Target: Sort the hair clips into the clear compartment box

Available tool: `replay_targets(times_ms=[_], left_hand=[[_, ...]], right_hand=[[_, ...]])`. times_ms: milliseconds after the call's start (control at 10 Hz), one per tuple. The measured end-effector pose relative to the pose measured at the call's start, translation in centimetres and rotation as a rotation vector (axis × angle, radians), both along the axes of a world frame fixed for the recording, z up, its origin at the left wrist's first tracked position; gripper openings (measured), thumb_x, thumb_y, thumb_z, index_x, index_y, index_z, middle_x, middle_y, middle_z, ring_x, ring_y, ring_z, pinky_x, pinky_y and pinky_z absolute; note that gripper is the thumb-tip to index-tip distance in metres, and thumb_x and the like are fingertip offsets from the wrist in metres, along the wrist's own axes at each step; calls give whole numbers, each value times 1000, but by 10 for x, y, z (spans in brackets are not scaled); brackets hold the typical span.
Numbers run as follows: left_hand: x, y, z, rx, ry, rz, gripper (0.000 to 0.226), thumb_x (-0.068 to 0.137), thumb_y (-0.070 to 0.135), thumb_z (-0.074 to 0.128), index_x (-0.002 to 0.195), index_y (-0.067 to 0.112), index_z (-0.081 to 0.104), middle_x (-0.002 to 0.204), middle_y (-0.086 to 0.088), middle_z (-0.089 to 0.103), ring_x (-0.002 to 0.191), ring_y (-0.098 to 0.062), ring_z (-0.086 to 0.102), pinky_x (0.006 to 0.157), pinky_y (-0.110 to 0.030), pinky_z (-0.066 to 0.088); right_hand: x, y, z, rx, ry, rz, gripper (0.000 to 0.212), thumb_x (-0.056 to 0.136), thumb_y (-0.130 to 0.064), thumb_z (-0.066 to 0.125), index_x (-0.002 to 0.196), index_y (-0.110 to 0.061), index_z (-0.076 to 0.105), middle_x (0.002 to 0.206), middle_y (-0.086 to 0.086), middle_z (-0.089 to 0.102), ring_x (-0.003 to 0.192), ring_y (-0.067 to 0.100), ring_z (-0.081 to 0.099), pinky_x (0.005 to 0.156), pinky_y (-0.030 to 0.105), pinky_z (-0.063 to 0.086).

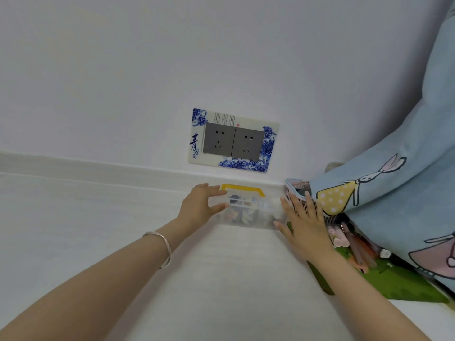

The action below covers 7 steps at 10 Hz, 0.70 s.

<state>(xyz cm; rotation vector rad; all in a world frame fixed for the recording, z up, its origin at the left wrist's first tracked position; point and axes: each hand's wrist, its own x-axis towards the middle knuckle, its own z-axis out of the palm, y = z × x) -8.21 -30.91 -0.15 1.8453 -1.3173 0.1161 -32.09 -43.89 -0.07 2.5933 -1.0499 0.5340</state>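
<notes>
Our clear yellow-handled plastic compartment box (248,219) lies crosswise, left hand (199,205) clasping one end, right hand (305,222) pressing open-fingered on the other.

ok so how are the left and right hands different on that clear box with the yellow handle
The left hand grips the left end of the clear box, thumb in front and fingers over the top. The right hand lies flat, fingers straight, against the box's right end. The left wrist wears a silver bracelet, while the right wrist is bare. Both hands touch the box at once.
</notes>
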Motion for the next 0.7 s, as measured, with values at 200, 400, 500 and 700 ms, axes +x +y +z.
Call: replay_targets(times_ms=[200,400,500,700], left_hand=[[10,-50,-5,-21,12,29,42,79,38,70,120,28,64,136,6,56,134,-18,37,97,-40,41],[23,-74,-6,-30,6,15,42,79,38,71,119,28,64,135,6,57,133,-19,37,99,-39,41],[23,-79,-9,-17,-1,9,43,80,38,70,121,29,62,138,4,54,134,-20,35,99,-39,40],[19,-55,-6,54,-178,113,67,88,48,54,145,30,27,156,-9,25,144,-28,16,115,-38,16]], right_hand=[[16,-45,1,-12,7,-51,69,92,-61,23,150,-28,6,161,1,-3,147,24,-12,115,44,-12],[24,-66,-6,-33,18,-68,71,89,-65,11,149,-27,3,161,-3,5,148,21,-3,116,44,-10],[25,-72,-7,-42,40,-81,101,65,-72,-30,150,-26,1,160,-3,3,148,22,-3,114,42,-13],[18,-47,13,113,45,-21,71,94,-59,20,148,-25,-11,160,-2,-12,147,20,-12,118,45,-8]])
